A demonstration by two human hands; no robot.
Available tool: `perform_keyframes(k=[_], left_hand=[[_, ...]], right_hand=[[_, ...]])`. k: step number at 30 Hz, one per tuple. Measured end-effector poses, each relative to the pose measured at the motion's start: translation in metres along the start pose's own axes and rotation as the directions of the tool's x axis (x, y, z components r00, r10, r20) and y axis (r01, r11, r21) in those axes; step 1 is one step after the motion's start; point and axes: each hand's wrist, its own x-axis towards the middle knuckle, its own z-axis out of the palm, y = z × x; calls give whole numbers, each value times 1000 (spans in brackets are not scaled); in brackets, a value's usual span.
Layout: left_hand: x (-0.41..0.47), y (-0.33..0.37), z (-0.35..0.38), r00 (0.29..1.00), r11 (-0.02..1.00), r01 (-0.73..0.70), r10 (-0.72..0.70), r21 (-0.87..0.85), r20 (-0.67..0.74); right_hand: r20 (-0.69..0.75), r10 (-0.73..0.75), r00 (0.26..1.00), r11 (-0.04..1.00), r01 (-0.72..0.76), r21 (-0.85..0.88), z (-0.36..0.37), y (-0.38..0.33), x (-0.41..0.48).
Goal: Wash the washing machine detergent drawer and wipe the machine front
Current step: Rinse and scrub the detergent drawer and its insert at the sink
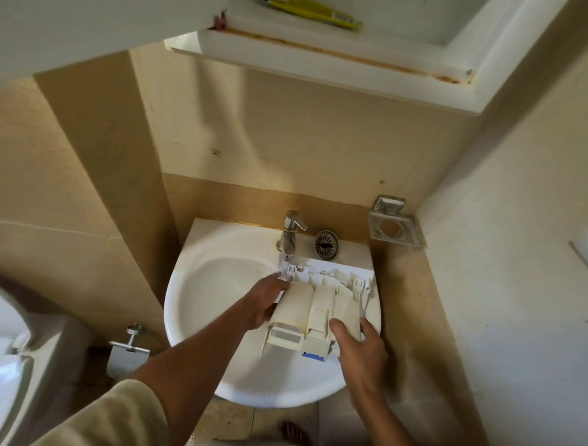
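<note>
Dim, warm yellowish light over my sink [199,286], its white bowl the brightest patch, soft shadows on the wall [289,138] above it, floor [230,422] below it dark, straight lines bowing toward frame edges, slightly soft throughout

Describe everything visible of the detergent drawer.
The detergent drawer is cream plastic with three rounded chambers, white clips at its far end and a blue piece at its near end. It is held over the sink, near the tap; the left hand grips its left side, the right hand its near right corner.
</note>
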Motion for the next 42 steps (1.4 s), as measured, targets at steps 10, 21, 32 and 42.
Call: perform_keyframes(k=[10, 21, 32, 42], left_hand=[[-1, -10, -43, 992, 1000, -1, -3, -28, -129], [-24, 4, -66, 987, 989, 18, -41, -149, -154], [-23, -14, -66, 959, 969, -12, -58, -245, -277], [-47, -20, -32, 911, 872, -99, -114, -479, -397]], right_hand=[[248, 118, 962, 993, -109, -50, 25, -7, 23], [237, 78, 968, 994, -57, -95, 68, -53, 26], [453, 5, 891, 989, 63, -134, 55, -41, 23], [718, 93, 689, 996, -58, -73, 20, -38, 53]])
